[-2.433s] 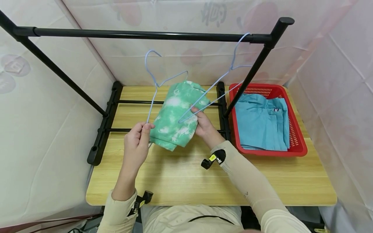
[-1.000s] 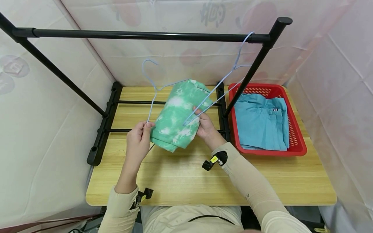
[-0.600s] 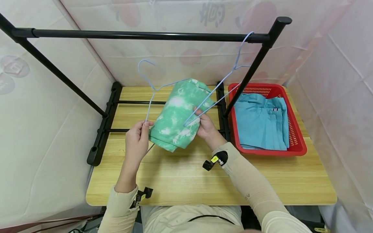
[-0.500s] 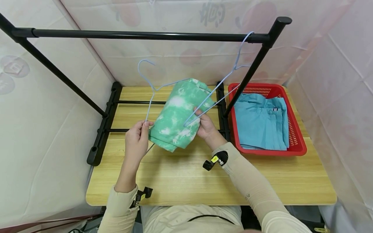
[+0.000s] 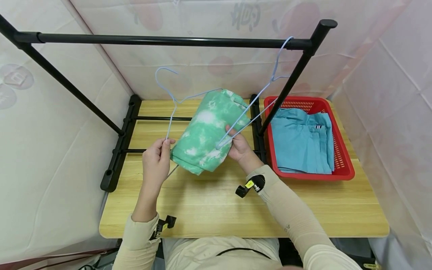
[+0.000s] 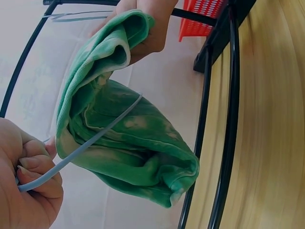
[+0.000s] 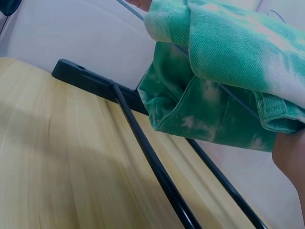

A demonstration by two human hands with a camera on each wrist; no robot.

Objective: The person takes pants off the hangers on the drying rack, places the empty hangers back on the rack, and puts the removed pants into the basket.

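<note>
head view: the left hand is pinching a hanger, the right hand is gripping the cloth, which could be snagging because the hung hanger is crossing it.

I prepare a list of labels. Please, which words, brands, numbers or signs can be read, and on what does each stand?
No text is legible.
Back curtain: large print, too faint.
Left curtain: print in circles, too faint.
Right sleeve: dark mark, too small.
Right wrist camera: yellow label, too small.
Left wrist camera: yellow label, too small.
Yellow patch, bottom right: cut off, unreadable.
</note>
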